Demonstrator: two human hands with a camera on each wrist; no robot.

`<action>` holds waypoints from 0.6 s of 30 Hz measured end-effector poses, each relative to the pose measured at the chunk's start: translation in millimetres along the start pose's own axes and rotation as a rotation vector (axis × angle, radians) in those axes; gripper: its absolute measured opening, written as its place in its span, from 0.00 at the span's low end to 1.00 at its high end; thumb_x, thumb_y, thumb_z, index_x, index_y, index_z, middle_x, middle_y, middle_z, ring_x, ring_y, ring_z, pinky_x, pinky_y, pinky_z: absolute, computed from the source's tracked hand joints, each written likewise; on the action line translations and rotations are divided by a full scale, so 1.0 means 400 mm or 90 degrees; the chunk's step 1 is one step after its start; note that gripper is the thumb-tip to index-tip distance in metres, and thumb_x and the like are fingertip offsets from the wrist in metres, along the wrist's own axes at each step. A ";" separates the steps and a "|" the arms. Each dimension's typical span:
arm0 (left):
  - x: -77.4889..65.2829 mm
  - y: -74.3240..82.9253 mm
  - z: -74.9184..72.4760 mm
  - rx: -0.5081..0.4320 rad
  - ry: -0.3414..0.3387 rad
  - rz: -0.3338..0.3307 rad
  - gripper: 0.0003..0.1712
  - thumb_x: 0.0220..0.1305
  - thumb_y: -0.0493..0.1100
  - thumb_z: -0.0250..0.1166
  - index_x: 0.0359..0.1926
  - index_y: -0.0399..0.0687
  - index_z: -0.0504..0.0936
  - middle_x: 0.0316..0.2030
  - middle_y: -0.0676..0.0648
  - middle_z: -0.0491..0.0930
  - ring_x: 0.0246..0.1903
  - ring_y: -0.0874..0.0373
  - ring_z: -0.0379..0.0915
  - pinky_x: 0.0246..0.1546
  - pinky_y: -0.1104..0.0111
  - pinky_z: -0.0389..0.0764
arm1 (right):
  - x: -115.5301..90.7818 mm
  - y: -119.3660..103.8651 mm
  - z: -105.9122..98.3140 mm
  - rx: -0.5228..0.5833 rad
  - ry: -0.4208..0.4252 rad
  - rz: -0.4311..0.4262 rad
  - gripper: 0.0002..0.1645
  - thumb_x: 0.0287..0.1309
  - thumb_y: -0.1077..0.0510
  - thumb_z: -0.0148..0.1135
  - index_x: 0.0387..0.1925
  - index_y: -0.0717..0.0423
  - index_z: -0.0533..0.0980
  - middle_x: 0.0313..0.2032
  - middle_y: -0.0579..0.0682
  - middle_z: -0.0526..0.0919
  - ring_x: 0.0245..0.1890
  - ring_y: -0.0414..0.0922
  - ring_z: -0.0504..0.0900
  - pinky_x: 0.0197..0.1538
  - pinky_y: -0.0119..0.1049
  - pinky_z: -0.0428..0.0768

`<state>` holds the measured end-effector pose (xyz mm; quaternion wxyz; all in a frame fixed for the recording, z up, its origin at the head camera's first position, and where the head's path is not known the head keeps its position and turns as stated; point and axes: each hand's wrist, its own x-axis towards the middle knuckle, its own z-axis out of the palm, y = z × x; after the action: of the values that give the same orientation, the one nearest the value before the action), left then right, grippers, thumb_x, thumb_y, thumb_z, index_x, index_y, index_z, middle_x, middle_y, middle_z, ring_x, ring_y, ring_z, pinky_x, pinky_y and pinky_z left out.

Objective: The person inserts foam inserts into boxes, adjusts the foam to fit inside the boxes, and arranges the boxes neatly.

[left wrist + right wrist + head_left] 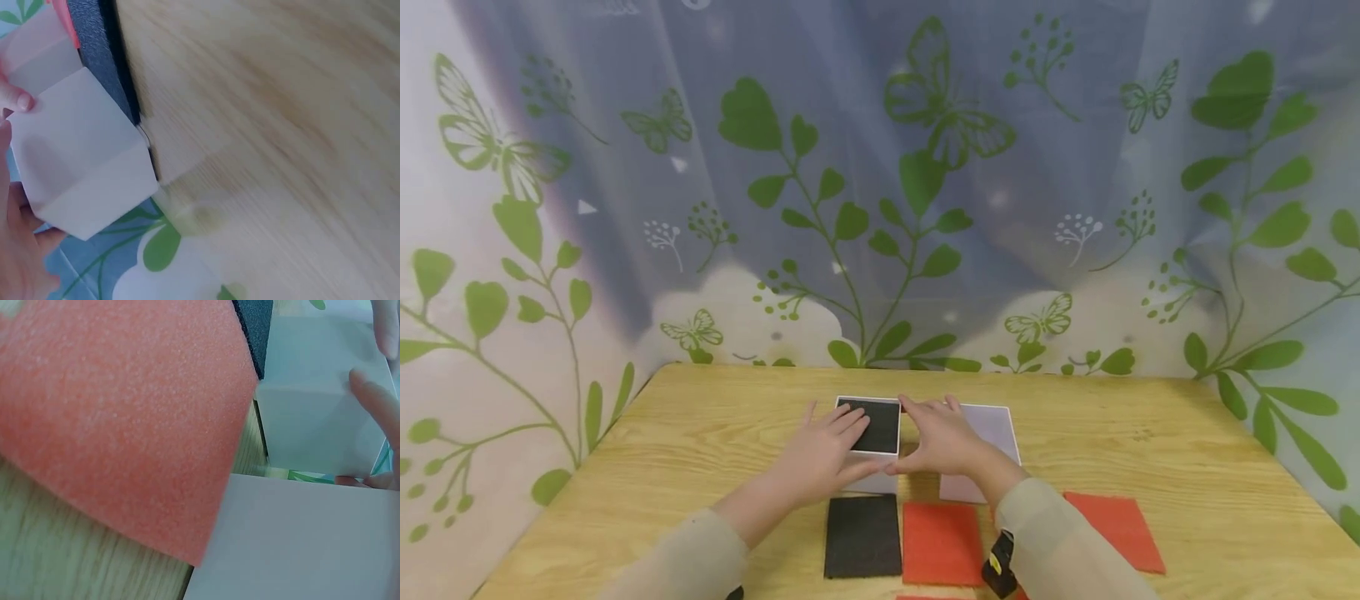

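Note:
A white open-topped box stands near the middle of the wooden table, with a black foam square inside it. The fingers of my left hand lie fairly straight on that foam, and its thumb is by the front wall. My right hand holds the box's right side, thumb at the front corner and index finger at the back corner. In the right wrist view, the box shows that thumb on its wall and fingertips behind. The box's interior under the foam is hidden.
A second white box stands right, partly behind my right hand. Nearer me lie a black foam square, a red foam square and another red one by my right sleeve. A leaf-patterned curtain hangs behind the table.

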<state>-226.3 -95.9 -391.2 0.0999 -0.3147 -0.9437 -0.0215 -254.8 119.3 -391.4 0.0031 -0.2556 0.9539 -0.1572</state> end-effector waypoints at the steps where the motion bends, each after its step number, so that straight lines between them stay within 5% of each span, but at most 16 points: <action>1: -0.007 -0.004 -0.001 0.011 0.009 -0.001 0.42 0.62 0.70 0.48 0.63 0.43 0.70 0.62 0.45 0.68 0.63 0.48 0.60 0.61 0.41 0.47 | 0.000 0.002 0.001 0.002 0.002 0.000 0.63 0.38 0.31 0.69 0.70 0.56 0.55 0.61 0.53 0.70 0.62 0.53 0.64 0.66 0.56 0.42; 10: -0.060 -0.024 -0.013 0.039 0.060 0.027 0.33 0.62 0.64 0.54 0.55 0.44 0.78 0.56 0.47 0.74 0.60 0.46 0.64 0.59 0.39 0.51 | -0.001 0.007 0.010 0.009 0.003 -0.014 0.64 0.37 0.30 0.69 0.71 0.53 0.54 0.62 0.51 0.69 0.62 0.53 0.64 0.65 0.58 0.41; 18: -0.050 -0.020 -0.022 0.042 0.051 0.016 0.35 0.62 0.67 0.52 0.57 0.45 0.77 0.57 0.46 0.73 0.61 0.47 0.63 0.59 0.39 0.51 | -0.001 0.006 0.002 0.011 0.001 -0.007 0.63 0.37 0.30 0.69 0.71 0.53 0.54 0.61 0.52 0.69 0.62 0.54 0.64 0.65 0.58 0.41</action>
<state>-213.7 -115.2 -386.5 0.1482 -0.3220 -0.9351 -0.0013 -255.4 121.3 -392.7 0.0037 -0.2609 0.9511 -0.1653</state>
